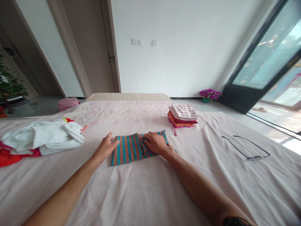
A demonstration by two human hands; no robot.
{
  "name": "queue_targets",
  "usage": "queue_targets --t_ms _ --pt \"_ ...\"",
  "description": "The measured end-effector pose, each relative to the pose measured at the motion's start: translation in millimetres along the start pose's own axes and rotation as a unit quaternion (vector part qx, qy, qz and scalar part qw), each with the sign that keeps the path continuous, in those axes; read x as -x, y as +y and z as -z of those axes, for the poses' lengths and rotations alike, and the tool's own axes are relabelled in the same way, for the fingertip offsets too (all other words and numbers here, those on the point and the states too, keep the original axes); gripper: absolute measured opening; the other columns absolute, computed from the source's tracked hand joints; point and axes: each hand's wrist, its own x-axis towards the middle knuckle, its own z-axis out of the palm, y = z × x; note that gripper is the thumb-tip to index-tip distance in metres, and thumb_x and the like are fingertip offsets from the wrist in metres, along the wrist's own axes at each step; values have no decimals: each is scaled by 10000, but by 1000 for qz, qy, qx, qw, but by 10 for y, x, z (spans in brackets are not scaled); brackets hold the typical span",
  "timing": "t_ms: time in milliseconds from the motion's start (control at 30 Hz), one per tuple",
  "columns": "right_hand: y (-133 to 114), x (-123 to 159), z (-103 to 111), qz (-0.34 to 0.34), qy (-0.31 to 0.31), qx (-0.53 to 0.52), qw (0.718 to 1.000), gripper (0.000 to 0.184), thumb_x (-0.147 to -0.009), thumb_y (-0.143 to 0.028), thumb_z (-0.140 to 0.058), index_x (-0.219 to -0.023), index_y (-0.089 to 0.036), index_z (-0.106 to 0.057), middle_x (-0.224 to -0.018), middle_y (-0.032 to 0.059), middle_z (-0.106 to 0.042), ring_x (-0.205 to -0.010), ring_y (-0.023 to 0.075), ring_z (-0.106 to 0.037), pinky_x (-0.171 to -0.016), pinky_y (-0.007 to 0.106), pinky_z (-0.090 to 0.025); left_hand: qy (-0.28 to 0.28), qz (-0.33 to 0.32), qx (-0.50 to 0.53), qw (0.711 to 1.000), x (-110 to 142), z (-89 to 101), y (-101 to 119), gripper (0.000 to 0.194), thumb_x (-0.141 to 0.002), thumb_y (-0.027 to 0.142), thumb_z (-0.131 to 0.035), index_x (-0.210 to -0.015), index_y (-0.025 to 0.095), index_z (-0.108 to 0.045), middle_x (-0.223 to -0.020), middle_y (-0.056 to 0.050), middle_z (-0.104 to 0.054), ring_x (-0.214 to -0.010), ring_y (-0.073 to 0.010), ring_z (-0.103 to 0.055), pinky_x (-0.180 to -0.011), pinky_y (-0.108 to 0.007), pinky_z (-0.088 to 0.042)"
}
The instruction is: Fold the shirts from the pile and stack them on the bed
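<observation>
A folded garment with teal and orange-brown stripes (128,149) lies in front of me on the pale pink sheet. At its left edge is my left hand (107,146), fingers apart, the thumb by the upper left corner; it holds nothing. My right hand (156,142) rests palm down across the right part of the garment, its fingers slightly bent on the cloth. Under and around that hand the fabric is layered and a bit bunched, and partly hidden. The left part of the garment lies flat.
To the left is a loose heap with a white garment (54,136) over a red cloth (10,158). Behind my right hand stands a stack of folded clothes, a striped white one (184,112) on top. Black-framed glasses (258,156) lie on the right side of the sheet (145,194).
</observation>
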Motion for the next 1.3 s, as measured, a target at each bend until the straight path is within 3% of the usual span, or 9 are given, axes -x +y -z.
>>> queue_targets --t_ms 133,267,433,633,867,933,1067,1167,1300 --pt "-33 28 -18 57 47 -23 997 231 -959 -255 -466 -1063 -217 -669 -980 50 -665 -933 172 -602 -806 260 -396 -113 84 135 981 214 115 145 613 -753 497 -709 -1243 160 -560 -1137 -125 -707 -1014 -253 -693 -839 -353 -560" --pt "-110 50 -72 142 11 -32 989 197 -925 -243 -526 -1046 -216 -678 -976 43 -666 -909 172 -596 -786 254 -406 -202 90 173 960 335 87 274 575 -706 475 -765 -1136 125 -612 -1078 -123 -740 -995 -272 -705 -882 -373 -555" --pt "-206 62 -62 139 28 -52 988 232 -929 -208 -505 -1075 -216 -686 -980 55 -668 -938 181 -595 -846 270 -419 -152 106 240 953 332 91 283 446 -739 333 -732 -1128 147 -619 -1031 -104 -759 -940 -263 -728 -823 -367 -588" --pt "-383 80 -68 207 -26 -93 974 255 -884 -162 -544 -1064 -236 -707 -1045 45 -679 -996 178 -596 -921 276 -419 -129 121 258 950 309 419 309 532 -687 284 -778 -1170 157 -595 -1032 -109 -758 -885 -269 -741 -710 -346 -612" --pt "-458 33 -100 71 -30 -230 970 256 -913 -198 -510 -1075 -236 -705 -1009 36 -708 -1001 198 -635 -882 288 -475 -117 78 207 968 319 493 545 620 -661 377 -815 -1187 156 -574 -1099 -119 -733 -923 -260 -729 -775 -353 -597" --pt "-450 5 -143 -4 -70 -345 936 251 -940 -277 -508 -1108 -230 -689 -962 29 -717 -938 194 -663 -808 278 -521 -115 64 197 972 342 441 672 655 -665 392 -809 -1218 153 -551 -1098 -118 -727 -950 -261 -719 -795 -360 -588" --pt "-417 -46 -202 -130 -142 -571 798 318 -961 -395 -505 -1152 -183 -645 -1030 91 -714 -869 192 -695 -731 304 -587 -127 21 171 977 388 256 942 758 -673 428 -778 -1315 153 -483 -1037 -93 -718 -936 -258 -707 -807 -370 -566" --pt "-340 -65 -134 -181 -163 -649 721 402 -976 -464 -464 -1176 -145 -603 -1088 151 -698 -835 195 -702 -750 354 -594 -147 -8 134 980 397 25 1116 779 -705 430 -732 -1375 166 -434 -967 -66 -701 -878 -249 -704 -745 -358 -561" --pt "-164 -89 71 -196 -204 -706 649 570 -1003 -562 -255 -1174 -128 -582 -1004 143 -708 -768 194 -696 -721 359 -582 -199 -31 142 969 396 -385 1239 692 -777 349 -655 -1395 168 -401 -1045 -90 -679 -932 -231 -687 -770 -342 -561"
